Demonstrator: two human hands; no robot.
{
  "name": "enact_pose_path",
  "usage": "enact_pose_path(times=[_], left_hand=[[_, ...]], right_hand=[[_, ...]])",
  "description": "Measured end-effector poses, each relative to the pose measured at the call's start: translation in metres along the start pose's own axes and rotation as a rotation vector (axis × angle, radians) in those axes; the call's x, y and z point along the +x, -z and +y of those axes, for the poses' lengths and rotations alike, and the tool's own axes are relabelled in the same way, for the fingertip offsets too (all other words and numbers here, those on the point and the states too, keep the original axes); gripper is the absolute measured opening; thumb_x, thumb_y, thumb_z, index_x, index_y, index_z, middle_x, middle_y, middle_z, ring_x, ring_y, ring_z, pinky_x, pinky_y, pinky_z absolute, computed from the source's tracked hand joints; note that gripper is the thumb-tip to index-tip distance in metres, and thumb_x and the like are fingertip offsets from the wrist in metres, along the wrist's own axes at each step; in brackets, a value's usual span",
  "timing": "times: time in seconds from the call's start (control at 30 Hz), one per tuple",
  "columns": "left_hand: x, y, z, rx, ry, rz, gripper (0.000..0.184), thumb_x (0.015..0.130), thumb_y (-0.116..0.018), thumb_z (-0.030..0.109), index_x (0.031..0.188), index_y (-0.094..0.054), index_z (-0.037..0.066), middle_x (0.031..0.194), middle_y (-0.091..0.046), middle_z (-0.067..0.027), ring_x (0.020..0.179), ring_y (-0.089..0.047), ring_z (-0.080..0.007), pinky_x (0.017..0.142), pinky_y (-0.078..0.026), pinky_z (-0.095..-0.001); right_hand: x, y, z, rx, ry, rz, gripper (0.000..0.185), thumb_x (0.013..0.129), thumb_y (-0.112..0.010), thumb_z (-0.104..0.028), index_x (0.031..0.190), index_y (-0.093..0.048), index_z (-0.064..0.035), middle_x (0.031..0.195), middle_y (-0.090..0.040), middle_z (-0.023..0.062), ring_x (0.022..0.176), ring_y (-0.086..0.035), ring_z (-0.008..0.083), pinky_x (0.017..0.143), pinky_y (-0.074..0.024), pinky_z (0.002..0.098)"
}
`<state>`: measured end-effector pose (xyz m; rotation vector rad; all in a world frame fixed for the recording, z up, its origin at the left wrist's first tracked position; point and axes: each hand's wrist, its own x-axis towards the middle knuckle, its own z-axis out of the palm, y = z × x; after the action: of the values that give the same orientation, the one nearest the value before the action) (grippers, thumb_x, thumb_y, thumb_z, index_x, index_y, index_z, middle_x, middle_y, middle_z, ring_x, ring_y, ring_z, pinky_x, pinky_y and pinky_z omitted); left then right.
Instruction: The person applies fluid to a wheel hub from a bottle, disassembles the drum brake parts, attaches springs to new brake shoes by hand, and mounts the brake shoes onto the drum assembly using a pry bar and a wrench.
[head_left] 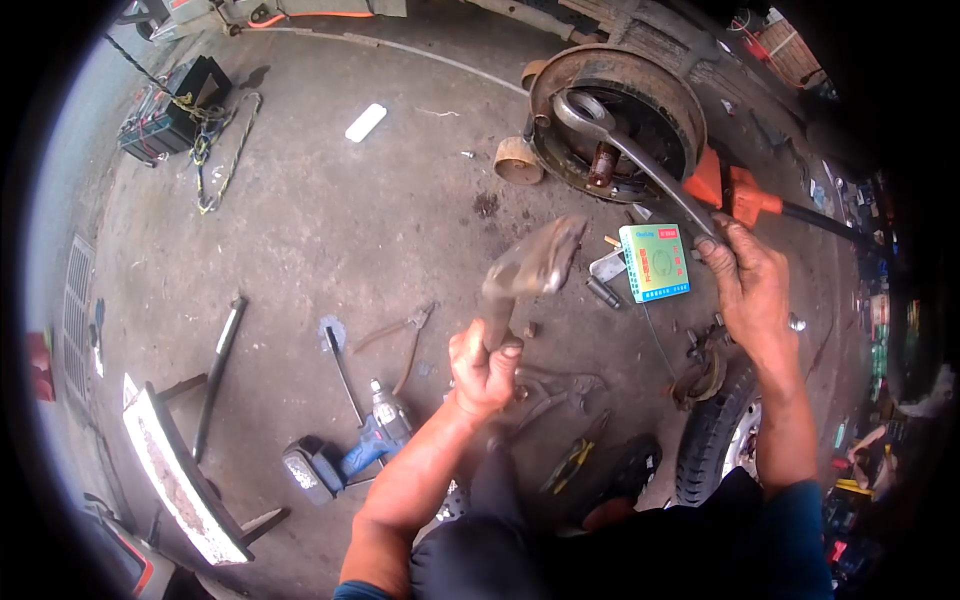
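Observation:
My left hand is closed around the handle of a hammer, its head raised and a little blurred. In my right hand is the end of a long ring spanner. The spanner's ring end lies in front of the rusty wheel brake assembly; whether it is seated on a part there I cannot tell. A brown, greasy cylindrical part shows inside the assembly, just under the spanner's ring. Close to my right hand are a green and yellow box and an orange tool with a black bar.
On the floor are a blue cordless impact wrench, pliers with yellow handles, rusty pincers and a metal bar. A tyre lies by my legs. A low white-topped stool stands at left, a black battery behind it.

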<state>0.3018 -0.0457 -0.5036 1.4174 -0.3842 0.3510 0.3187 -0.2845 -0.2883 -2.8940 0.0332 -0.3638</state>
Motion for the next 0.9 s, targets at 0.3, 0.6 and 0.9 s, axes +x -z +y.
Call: enact_pose_path(times=[0.3, 0.6, 0.9], left_hand=[[0.023, -0.017, -0.001, 0.314, 0.307, -0.305, 0.014, 0.087, -0.062, 0.010, 0.086, -0.055, -0.002, 0.061, -0.057, -0.0128, 0.051, -0.059, -0.0272, 0.049, -0.044, -0.0348], [0.028, -0.012, 0.003, 0.234, 0.262, -0.249, 0.020, 0.092, -0.060, 0.017, 0.088, -0.055, -0.002, 0.063, -0.065, -0.0166, 0.056, -0.065, -0.0335, 0.050, -0.047, -0.0377], [0.027, -0.015, 0.007, 0.240, 0.257, -0.131, 0.024, 0.092, -0.061, 0.018, 0.082, -0.051, -0.002, 0.063, -0.064, -0.0177, 0.053, -0.063, -0.0362, 0.049, -0.046, -0.0401]], right_hand=[[0.010, 0.005, -0.005, 0.005, 0.048, -0.016, 0.028, 0.090, -0.063, -0.017, 0.107, -0.065, 0.0046, 0.084, -0.066, 0.0229, 0.077, -0.068, 0.0366, 0.066, -0.0507, 0.0386], [0.007, 0.003, -0.002, 0.115, -0.100, -0.100, 0.030, 0.092, -0.061, -0.018, 0.111, -0.063, 0.0056, 0.083, -0.066, 0.0240, 0.073, -0.067, 0.0304, 0.070, -0.0504, 0.0356], [0.004, 0.001, -0.001, 0.099, -0.141, -0.106, 0.033, 0.093, -0.061, -0.021, 0.110, -0.063, 0.0071, 0.086, -0.067, 0.0245, 0.079, -0.069, 0.0288, 0.073, -0.0503, 0.0359]])
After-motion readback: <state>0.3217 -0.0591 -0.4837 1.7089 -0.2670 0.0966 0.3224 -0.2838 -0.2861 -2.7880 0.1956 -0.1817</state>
